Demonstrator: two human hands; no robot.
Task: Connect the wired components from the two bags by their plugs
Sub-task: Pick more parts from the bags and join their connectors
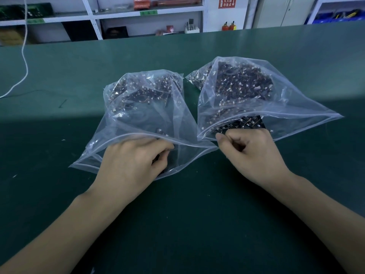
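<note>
Landmark: the left bag (138, 115), a clear zip bag that is lying on the green table (59, 76) with its open mouth facing the person; every place below is being given from it.

Right bag (256, 95): it is lying just beside the left bag, on its right and a little farther back, mouth also open toward the person; the near corners of the two mouths are almost touching.

Wired components (241, 84): small dark parts with thin wires and white plugs are sitting heaped in the far ends of both bags; a few dark pieces are lying at the right bag's mouth. No piece is lying out on the table.

Left hand (130, 165): it is reaching into the mouth of the left bag, fingers curled under the plastic lip around something dark; whether it is truly pinching a piece or only groping, I cannot tell.

Right hand (254, 153): it is sitting at the mouth of the right bag, fingers curled tightly inward with the thumb forward at the zip edge; what it is pinching, if anything, is hidden.

Step in hand: judging from this, each hand is fetching one component from its own bag; no pair is being joined yet.

Next move: it is calling for drawing both hands clear of the plastic, each with a single piece untangled from its neighbours, then finding the two plugs and turning them to face one another before pressing them home.
</note>
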